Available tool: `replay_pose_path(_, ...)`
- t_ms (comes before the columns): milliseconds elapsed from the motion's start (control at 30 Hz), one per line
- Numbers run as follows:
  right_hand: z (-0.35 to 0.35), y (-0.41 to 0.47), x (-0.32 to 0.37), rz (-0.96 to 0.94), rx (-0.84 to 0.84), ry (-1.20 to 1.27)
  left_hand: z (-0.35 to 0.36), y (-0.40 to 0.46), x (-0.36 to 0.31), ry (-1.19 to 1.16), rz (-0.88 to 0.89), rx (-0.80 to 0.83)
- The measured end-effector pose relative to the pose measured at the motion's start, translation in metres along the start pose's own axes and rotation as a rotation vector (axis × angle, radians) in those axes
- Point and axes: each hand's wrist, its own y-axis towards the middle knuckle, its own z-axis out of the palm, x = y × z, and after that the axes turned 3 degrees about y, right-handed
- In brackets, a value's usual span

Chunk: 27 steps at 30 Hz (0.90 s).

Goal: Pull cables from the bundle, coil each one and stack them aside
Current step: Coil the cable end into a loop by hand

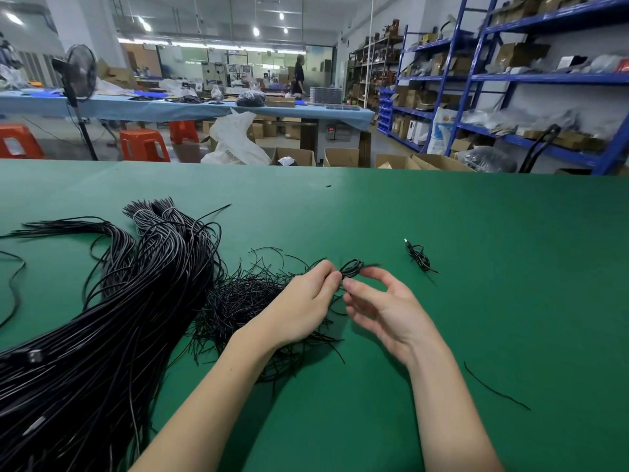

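**Small coil pinched at the left fingertips, green bench**

Wide green felt-like table top (442,301), seen from the head camera. Both bare forearms reach in from the bottom edge.

Left hand (299,308): fingers curled, tips pinching a small coil of thin black cable (351,268) held just above the table. The coil's loops stick out past the fingertips toward the right; one end looks blurred.

Right hand (384,304): palm turned toward the left hand, fingers relaxed and loosely spread. Its forefinger tip sits just beside the coil; whether it touches the cable I cannot tell. It grips nothing that shows.

Thick bundle of long black cables (112,328): fills the left side, running from the bottom-left corner up and across the table. Far ends are gathered in tufts bound with pale ties. Several loose strands loop off it.

Tangled heap of thin short black strands (245,301): lies between the bundle and the left hand, partly under the left wrist.

One finished black cable coil with a plug end (419,257): lies on the table to the right of the hands, apart from them.

Single loose black strand (495,390): lies on the table at the lower right, well apart from everything else.

Background: blue metal shelving with cardboard boxes (510,80) on the right, orange plastic stools (143,144), black standing fan (80,76), long blue-covered work table (183,109), a person standing far off.
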Motion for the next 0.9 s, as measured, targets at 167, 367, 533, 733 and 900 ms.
replay_pose_path(167,-0.0015,0.0006,0.0008,0.027,-0.011,0.031,-0.0021,-0.0005,-0.0017,-0.046,0.013,0.033)
replay_pose_path(367,-0.0040,-0.0004,0.0038,0.059,0.049,0.024,-0.0020,0.0001,-0.0039,-0.010,-0.010,-0.026)
replay_pose_path(533,-0.0058,0.0024,0.0031,0.069,0.002,0.075,-0.0002,-0.0011,-0.0011,0.039,-0.003,0.017)
replay_pose_path(733,-0.0043,0.0010,0.0019,0.084,0.005,0.075,-0.0006,-0.0017,0.0003,0.061,0.019,0.091)
replay_pose_path(900,-0.0077,0.0011,0.0025,0.107,0.007,0.058,-0.0011,-0.0052,-0.0013,-0.023,0.014,0.149)
